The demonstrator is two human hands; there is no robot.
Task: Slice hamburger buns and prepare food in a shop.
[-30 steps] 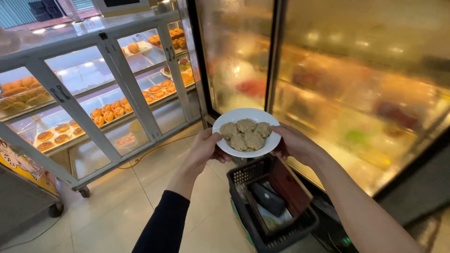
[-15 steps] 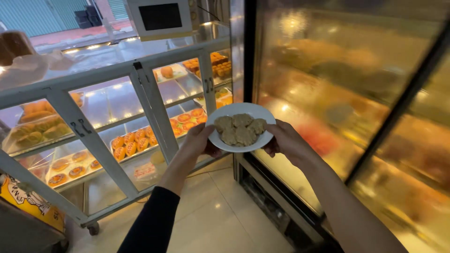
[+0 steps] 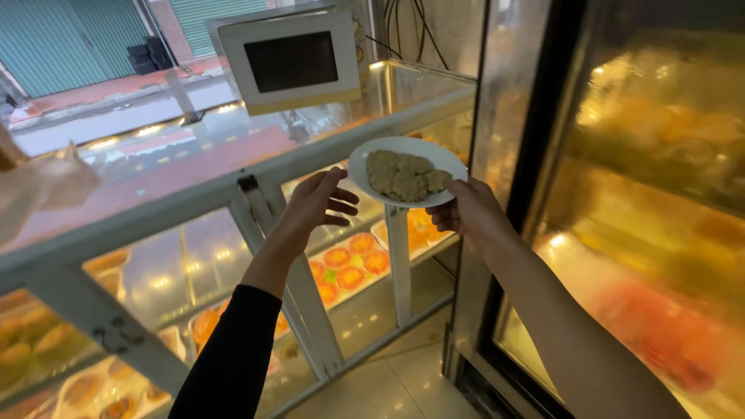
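Now the plate (image 3: 411,167) sits up high, between both hands, over the edge of the glass display case (image 3: 194,202) — tilted a little toward the camera, round, so no long axis to speak of. Flat brownish patties (image 3: 403,174) piled on it. Right hand (image 3: 473,213) grips the near rim from below, its fingertips hidden under the plate. Left hand (image 3: 314,202) — fingers spread, loose, just beside the left rim; contact is hard to make out. Both forearms reach up and forward.
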